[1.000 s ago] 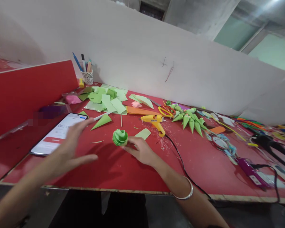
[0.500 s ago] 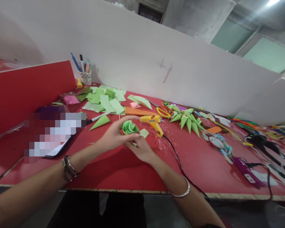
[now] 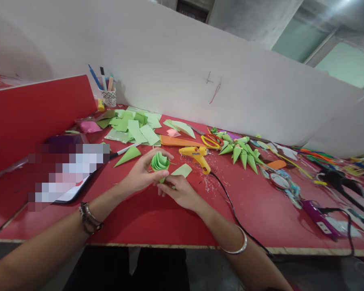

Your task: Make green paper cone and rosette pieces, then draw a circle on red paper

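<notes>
Cupping a green paper rose point(image 3: 160, 162), the left hand point(image 3: 141, 173) is curling its fingers around the rolled paper from the side, while the right hand point(image 3: 179, 190) is pinching the rose's lower end from beneath. Both hands are holding it just above the red table point(image 3: 157, 218), a little to the left of the yellow glue gun point(image 3: 197, 156). Lying beyond the glue gun are orange-handled scissors point(image 3: 211, 141) and a cluster of green paper cones point(image 3: 242, 151). Sitting left of the glue gun are scattered green paper sheets point(image 3: 133, 126), and a pen cup point(image 3: 109, 97) is standing further back.
</notes>
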Demonstrator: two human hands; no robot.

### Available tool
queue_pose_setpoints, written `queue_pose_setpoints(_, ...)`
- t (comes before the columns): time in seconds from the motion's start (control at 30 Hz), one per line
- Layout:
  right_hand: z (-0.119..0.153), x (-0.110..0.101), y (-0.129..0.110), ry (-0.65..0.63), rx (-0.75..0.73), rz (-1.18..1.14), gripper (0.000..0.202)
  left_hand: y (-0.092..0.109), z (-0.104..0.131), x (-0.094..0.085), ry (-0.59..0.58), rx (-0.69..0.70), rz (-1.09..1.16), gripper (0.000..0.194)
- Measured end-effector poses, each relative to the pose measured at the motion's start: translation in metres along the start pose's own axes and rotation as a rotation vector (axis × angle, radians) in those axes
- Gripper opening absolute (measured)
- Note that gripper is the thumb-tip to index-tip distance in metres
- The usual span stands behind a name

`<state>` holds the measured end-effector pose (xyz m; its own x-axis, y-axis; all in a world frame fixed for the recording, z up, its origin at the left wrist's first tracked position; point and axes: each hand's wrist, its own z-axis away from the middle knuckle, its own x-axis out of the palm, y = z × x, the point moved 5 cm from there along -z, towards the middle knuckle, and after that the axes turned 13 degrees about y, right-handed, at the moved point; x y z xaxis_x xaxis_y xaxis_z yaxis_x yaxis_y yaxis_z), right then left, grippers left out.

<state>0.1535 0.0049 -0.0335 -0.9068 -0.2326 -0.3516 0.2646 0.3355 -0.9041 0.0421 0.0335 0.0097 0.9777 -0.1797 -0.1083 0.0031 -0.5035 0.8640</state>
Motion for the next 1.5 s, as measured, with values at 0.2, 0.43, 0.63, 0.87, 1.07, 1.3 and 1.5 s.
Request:
queue_pose_setpoints(0.2, -0.001, -0.001, -0.002, 0.007, 0.011, -0.008, 0.021, -0.006, 0.004, 0.0, 0.053, -0.005, -0.002, 0.047)
queue_pose_setpoints(0.43, -0.001, -0.001, -0.001, 0.02, 0.077, -0.071, 0.019, -0.001, 0.0, -0.005, 0.168, 0.01, 0.012, 0.04)
queue_pose_setpoints(0.63, 0.0, 0.0, 0.002, 0.024, 0.11, -0.08, 0.019, -0.001, -0.002, -0.007, 0.192, 0.002, 0.053, 0.037)
queue_pose_setpoints(0.87, 0.001, 0.0, 0.002, 0.022, 0.155, -0.086, 0.018, -0.005, -0.001, -0.009, 0.252, -0.052, 0.047, 0.035)
queue_pose_setpoints(1.07, 0.001, 0.002, 0.001, 0.01, 0.151, -0.072, 0.023, -0.009, -0.002, -0.008, 0.248, -0.048, 0.092, 0.042)
queue_pose_setpoints(1.3, 0.001, 0.002, 0.004, -0.008, 0.147, -0.023, 0.027, -0.016, -0.002, 0.0, 0.105, -0.219, 0.127, 0.04)
queue_pose_setpoints(1.5, 0.002, 0.001, 0.005, -0.006, 0.154, 0.006, 0.027, -0.015, -0.004, -0.001, 0.157, -0.254, 0.192, 0.038)
